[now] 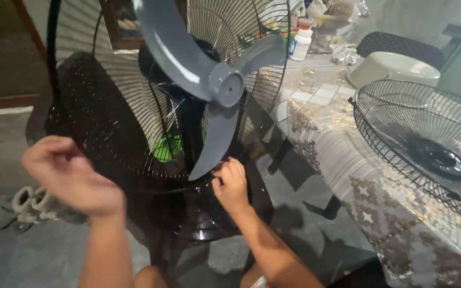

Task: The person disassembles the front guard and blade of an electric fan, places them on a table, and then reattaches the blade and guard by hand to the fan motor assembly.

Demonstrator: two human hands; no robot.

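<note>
— What's nearest the camera?

— Two bare forearms reaching up from the bottom edge. The left hand (70,176) is blurred, fingers curled loosely in on themselves in front of the lower left of the black wire rear fan guard (108,122); I cannot tell whether it touches the wires or holds anything.

— And the other one?

— The right hand (232,184) is pinched shut at the bottom rim of that guard, fingertips just beside the tip of the lowest blade. Whether it grips the rim or some small part there, I cannot tell.

— Where does the fan itself sit?

— Straight ahead, upright on the grey tiled floor (294,213), its dark round base (201,229) below the right hand. The grey three-bladed plastic propeller (220,85) is on its hub, uncovered in front, with the guard behind it. A green patch shows through the wires.

— To the side?

— On the right, a table under a patterned beige cloth (348,154). The detached black wire front fan grille (428,144) lies flat on it.

— Farther back?

— A pale oval basin (390,66), and a white bottle (301,44) among clutter at the table's far end.
</note>
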